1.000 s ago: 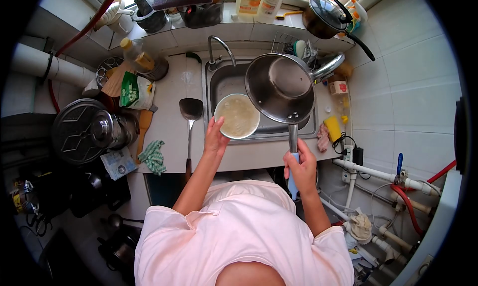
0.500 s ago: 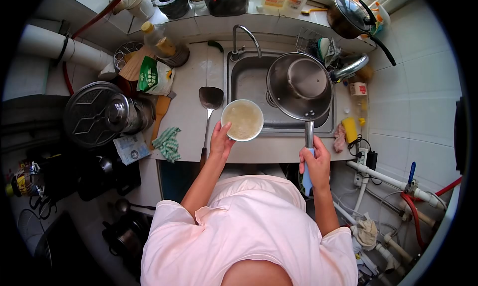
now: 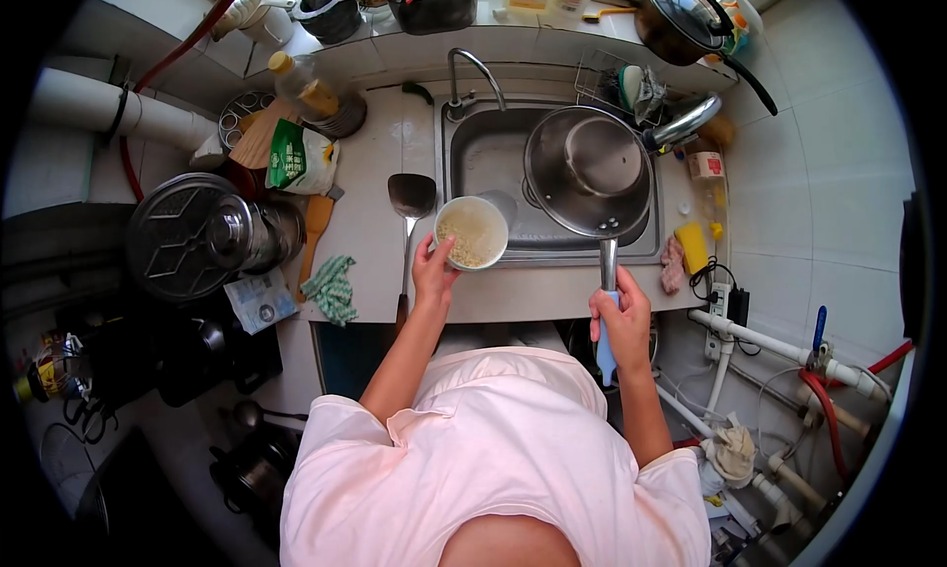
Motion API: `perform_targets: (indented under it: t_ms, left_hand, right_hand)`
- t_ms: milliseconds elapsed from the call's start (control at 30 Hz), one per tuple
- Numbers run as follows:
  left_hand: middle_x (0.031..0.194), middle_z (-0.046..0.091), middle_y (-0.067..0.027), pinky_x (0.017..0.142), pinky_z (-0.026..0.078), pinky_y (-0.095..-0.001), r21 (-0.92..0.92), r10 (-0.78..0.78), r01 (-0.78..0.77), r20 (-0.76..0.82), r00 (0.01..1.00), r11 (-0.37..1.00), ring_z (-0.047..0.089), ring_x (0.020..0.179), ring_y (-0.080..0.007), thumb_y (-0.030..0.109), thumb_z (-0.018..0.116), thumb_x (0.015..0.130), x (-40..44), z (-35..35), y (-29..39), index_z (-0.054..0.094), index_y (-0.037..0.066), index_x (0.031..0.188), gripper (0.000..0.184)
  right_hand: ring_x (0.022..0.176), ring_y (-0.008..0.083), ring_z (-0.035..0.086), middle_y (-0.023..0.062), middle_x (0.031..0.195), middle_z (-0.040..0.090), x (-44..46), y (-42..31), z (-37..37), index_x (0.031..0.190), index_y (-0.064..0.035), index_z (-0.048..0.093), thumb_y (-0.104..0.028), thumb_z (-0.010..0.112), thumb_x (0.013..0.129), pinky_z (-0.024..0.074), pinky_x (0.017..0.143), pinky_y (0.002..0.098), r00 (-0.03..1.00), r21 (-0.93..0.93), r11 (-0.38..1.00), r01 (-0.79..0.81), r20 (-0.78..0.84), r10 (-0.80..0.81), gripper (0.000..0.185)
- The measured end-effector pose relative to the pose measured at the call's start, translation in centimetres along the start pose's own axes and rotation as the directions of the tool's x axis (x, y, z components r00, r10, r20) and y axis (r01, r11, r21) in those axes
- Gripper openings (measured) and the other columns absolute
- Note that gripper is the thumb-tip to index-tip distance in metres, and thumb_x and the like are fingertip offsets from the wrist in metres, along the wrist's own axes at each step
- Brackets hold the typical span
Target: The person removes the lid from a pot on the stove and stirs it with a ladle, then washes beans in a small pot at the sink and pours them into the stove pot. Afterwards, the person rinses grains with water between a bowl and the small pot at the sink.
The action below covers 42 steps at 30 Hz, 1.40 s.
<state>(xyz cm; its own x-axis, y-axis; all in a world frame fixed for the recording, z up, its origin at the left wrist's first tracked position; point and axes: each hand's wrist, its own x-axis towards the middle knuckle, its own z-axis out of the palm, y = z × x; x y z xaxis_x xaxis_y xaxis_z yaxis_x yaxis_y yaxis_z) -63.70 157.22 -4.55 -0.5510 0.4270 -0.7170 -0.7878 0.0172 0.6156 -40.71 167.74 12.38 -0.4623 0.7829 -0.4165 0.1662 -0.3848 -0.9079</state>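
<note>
My left hand (image 3: 431,271) grips a white bowl (image 3: 472,256) at its near left side, thumb over the rim. Pale grains lie toward the bowl's near side, with cloudy water around them. The bowl is tilted toward the sink (image 3: 473,162), and water appears to run over its far right lip. Around the light-blue handle (image 3: 605,350) of a steel pan (image 3: 604,157), my right hand (image 3: 623,315) is closed. That pan is over the right part of the sink. Just left of the bowl, a metal spatula (image 3: 411,197) lies on the counter.
Behind the sink rises a curved faucet (image 3: 478,64). A green checked cloth (image 3: 332,290), wooden spatula (image 3: 316,226) and green-white bag (image 3: 301,157) lie to the left. At right are a yellow sponge (image 3: 692,247) and a bottle (image 3: 707,172). A lidded pot (image 3: 681,19) stands on the ledge.
The bowl has tipped away toward the sink, its water level has dropped and grains now show. The pan stays in my right hand; the whole view has shifted slightly.
</note>
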Motion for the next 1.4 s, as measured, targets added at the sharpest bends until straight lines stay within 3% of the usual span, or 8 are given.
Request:
perform_targets:
  t_ms: [333,700,933,1167,1200,1267,1367,1400]
  left_hand:
    - [0.115,0.052,-0.0044,0.087,0.048,-0.0422,-0.319,0.08,0.006,0.256,0.963,0.948,0.052,0.108,-0.022,0.011,0.064,0.079,1.0,-2.4,0.6,0.043,0.013,0.124,0.05]
    - [0.115,0.052,-0.0086,0.082,0.051,-0.0456,-0.359,0.206,-0.19,0.008,0.978,0.914,0.054,0.105,-0.0261,0.008,0.062,0.08,2.9,-10.9,4.2,0.045,0.014,0.122,0.046]
    - [0.11,0.057,-0.0078,0.07,0.054,-0.041,-0.249,0.189,-0.199,-0.065,0.98,0.948,0.058,0.096,-0.0246,0.006,0.061,0.082,8.1,-17.4,3.3,0.049,0.012,0.118,0.039]
    - [0.111,0.056,-0.0102,0.076,0.051,-0.0404,-0.1,0.16,-0.189,-0.241,0.957,0.977,0.057,0.096,-0.0264,0.011,0.061,0.085,8.5,-18.1,3.1,0.047,0.007,0.122,0.04]
    - [0.111,0.056,-0.0108,0.078,0.049,-0.0395,0.261,0.454,-0.381,-0.338,0.824,0.887,0.057,0.095,-0.0273,0.01,0.061,0.084,8.1,-17.2,3.4,0.048,0.006,0.121,0.04]
    - [0.11,0.056,-0.012,0.083,0.046,-0.0376,0.851,0.912,-0.42,-0.15,0.381,0.316,0.057,0.093,-0.0289,0.009,0.062,0.083,5.1,-13.5,5.6,0.05,0.004,0.119,0.039]
    - [0.104,0.058,-0.0135,0.086,0.043,-0.0354,0.699,0.921,-0.705,0.344,0.182,-0.122,0.056,0.092,-0.0295,0.005,0.062,0.079,-2.1,-4.7,11.2,0.056,0.002,0.11,0.032]
    - [0.101,0.059,-0.0132,0.085,0.043,-0.0365,0.59,0.844,-0.8,0.479,0.239,-0.109,0.056,0.093,-0.0291,0.003,0.062,0.077,-4.0,-1.7,11.8,0.059,0.001,0.103,0.026]
  right_hand:
    - [0.04,0.0061,0.042,0.0031,0.064,0.048,0.2,0.3,0.1,0.117,0.0041,0.045,-0.003,0.047,0.086,0.0355,0.036,0.0176,1.0,0.021,1.0,-0.01,0.026,0.009,0.032]
    - [0.039,0.0071,0.043,0.0038,0.063,0.049,0.9,0.3,1.5,0.122,0.0029,0.043,-0.002,0.048,0.083,0.0357,0.035,0.019,0.985,0.09,0.988,-0.129,0.127,0.117,0.039]
    - [0.04,0.0063,0.043,0.0035,0.063,0.049,1.1,1.1,2.7,0.123,0.0027,0.044,-0.004,0.047,0.084,0.0349,0.036,0.0179,0.969,0.041,0.982,-0.186,0.172,0.177,0.04]
    - [0.042,0.0085,0.045,0.0046,0.064,0.049,1.2,1.3,3.2,0.115,0.0042,0.046,-0.001,0.05,0.083,0.0388,0.038,0.0204,0.959,0.099,0.974,-0.205,0.217,0.18,0.032]
    - [0.042,0.0087,0.045,0.0046,0.064,0.049,1.2,1.3,3.3,0.114,0.004,0.046,-0.001,0.05,0.083,0.0388,0.038,0.0205,0.961,0.1,0.976,-0.195,0.217,0.17,0.032]
    - [0.042,0.0089,0.045,0.0048,0.064,0.049,1.1,1.3,3.4,0.113,0.0037,0.046,-0.001,0.05,0.083,0.0389,0.039,0.0208,0.965,0.105,0.979,-0.174,0.216,0.148,0.031]
    - [0.042,0.0092,0.046,0.0048,0.064,0.049,0.9,1.3,3.5,0.114,0.0039,0.046,0.0,0.051,0.082,0.039,0.039,0.0212,0.967,0.077,0.983,-0.168,0.204,0.15,0.032]
    - [0.042,0.0092,0.046,0.0047,0.065,0.049,0.9,1.3,3.6,0.114,0.004,0.046,0.0,0.051,0.082,0.039,0.039,0.0212,0.968,0.07,0.984,-0.164,0.203,0.147,0.033]
